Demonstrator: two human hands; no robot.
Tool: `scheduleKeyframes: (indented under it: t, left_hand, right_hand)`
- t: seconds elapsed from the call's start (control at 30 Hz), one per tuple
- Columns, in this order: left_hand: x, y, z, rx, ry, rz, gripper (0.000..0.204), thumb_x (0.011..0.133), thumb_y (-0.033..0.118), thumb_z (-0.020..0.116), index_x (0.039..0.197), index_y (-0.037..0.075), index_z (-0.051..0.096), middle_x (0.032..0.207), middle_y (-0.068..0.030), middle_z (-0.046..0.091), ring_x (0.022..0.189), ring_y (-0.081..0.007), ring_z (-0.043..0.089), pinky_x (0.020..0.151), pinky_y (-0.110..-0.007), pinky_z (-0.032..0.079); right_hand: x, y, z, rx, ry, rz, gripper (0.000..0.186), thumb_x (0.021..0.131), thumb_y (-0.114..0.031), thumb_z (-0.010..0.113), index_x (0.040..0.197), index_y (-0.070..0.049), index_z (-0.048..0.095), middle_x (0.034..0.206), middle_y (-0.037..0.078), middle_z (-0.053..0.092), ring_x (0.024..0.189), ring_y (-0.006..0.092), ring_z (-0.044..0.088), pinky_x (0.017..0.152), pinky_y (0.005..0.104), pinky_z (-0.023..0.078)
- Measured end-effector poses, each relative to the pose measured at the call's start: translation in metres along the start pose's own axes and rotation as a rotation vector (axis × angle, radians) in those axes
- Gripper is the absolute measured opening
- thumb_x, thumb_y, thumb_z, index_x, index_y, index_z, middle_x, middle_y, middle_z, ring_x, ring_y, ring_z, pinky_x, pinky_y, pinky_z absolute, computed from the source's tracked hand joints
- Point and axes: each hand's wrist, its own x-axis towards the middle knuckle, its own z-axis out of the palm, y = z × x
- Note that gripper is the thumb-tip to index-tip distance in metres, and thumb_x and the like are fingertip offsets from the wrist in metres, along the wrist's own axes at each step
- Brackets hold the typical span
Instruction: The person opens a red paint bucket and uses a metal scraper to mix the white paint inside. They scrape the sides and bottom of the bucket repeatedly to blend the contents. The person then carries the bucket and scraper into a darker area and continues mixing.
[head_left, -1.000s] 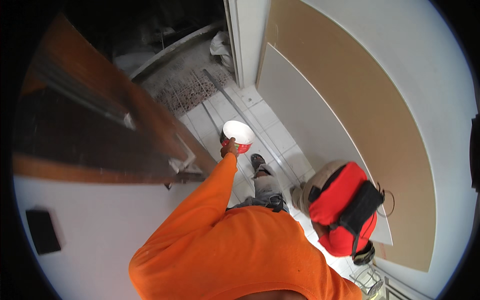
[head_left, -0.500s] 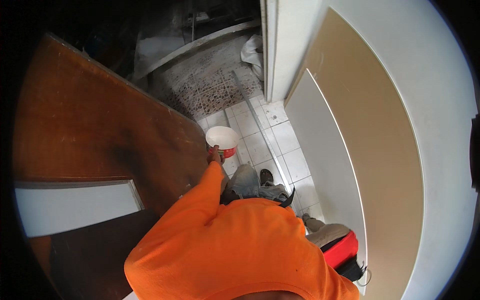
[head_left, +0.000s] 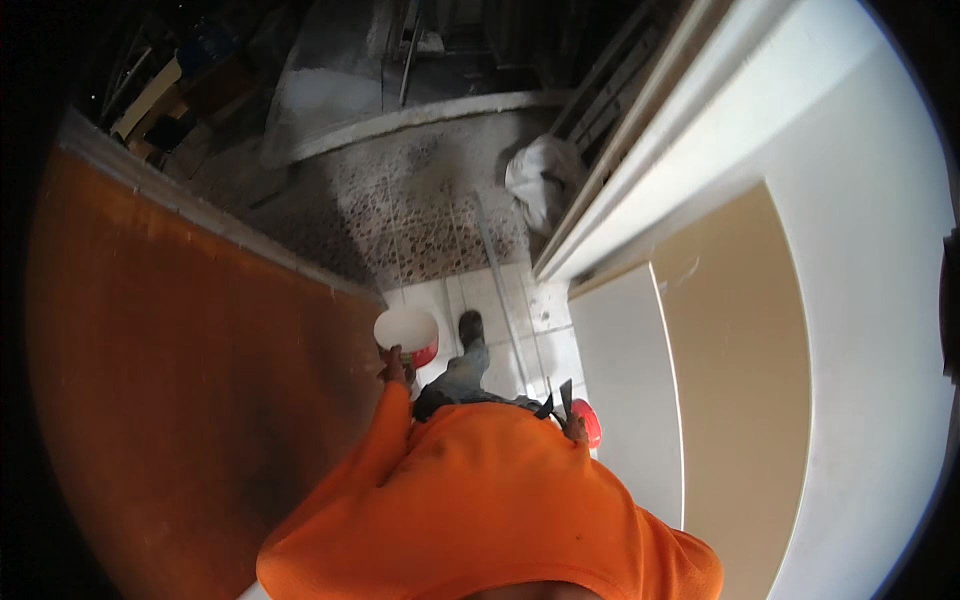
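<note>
My left hand [head_left: 396, 368] is closed on the rim and side of a round white bucket [head_left: 408, 328] with a red band; the part of its inside that shows is white. My right hand [head_left: 577, 429], small and partly hidden by my orange sleeve, is closed on a flat-bladed tool that looks like a putty knife [head_left: 566, 396], its blade pointing up. Close beside that hand is a round red object [head_left: 589, 422], mostly covered; whether the hand touches it I cannot tell.
A brown wooden door [head_left: 190, 370] stands along my left. On the right, white [head_left: 630, 360] and tan [head_left: 740, 330] boards lean against the wall. A long metal strip [head_left: 497, 285] lies on the tiles. Past the doorway are pebble-patterned flooring [head_left: 430, 220] and a white sack [head_left: 540, 180].
I have moved forward toward the doorway, the bucket still in my left hand. My right hand and its tool have come into view. The other person's leg at lower right is out of sight.
</note>
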Motion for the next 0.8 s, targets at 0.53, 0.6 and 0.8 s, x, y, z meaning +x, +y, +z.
scheduleKeyframes:
  t: [0.53,0.6,0.8]
  left_hand:
    - [0.032,0.221,0.128,-0.303,-0.459,0.004,0.037,0.087,0.044,0.074,0.100,0.013,0.059,0.095,-0.0009,0.053,0.079,-0.0122,0.054,0.062,-0.024,0.051]
    - [0.040,0.238,0.131,-0.329,-0.456,-0.018,0.035,0.089,0.044,0.073,0.100,0.013,0.059,0.096,-0.0009,0.053,0.082,-0.0119,0.053,0.063,-0.024,0.051]
    - [0.104,0.292,0.168,-0.234,-0.604,-0.003,0.030,0.095,0.043,0.064,0.102,0.014,0.059,0.089,0.0008,0.054,0.076,-0.0103,0.051,0.062,-0.024,0.049]
  right_hand:
    - [0.260,-0.462,-0.212,0.795,0.644,-0.488,0.043,0.078,-0.024,0.081,0.107,-0.001,0.058,0.096,0.023,0.068,0.094,0.0451,0.066,0.082,0.0514,0.051]
    - [0.283,-0.486,-0.217,0.820,0.654,-0.395,0.038,0.078,-0.023,0.081,0.100,-0.001,0.060,0.087,0.019,0.069,0.080,0.0389,0.067,0.073,0.0479,0.052]
    - [0.349,-0.531,-0.222,1.158,0.463,-0.078,0.038,0.077,-0.028,0.080,0.097,0.000,0.063,0.089,0.019,0.071,0.081,0.0383,0.070,0.073,0.0452,0.055]
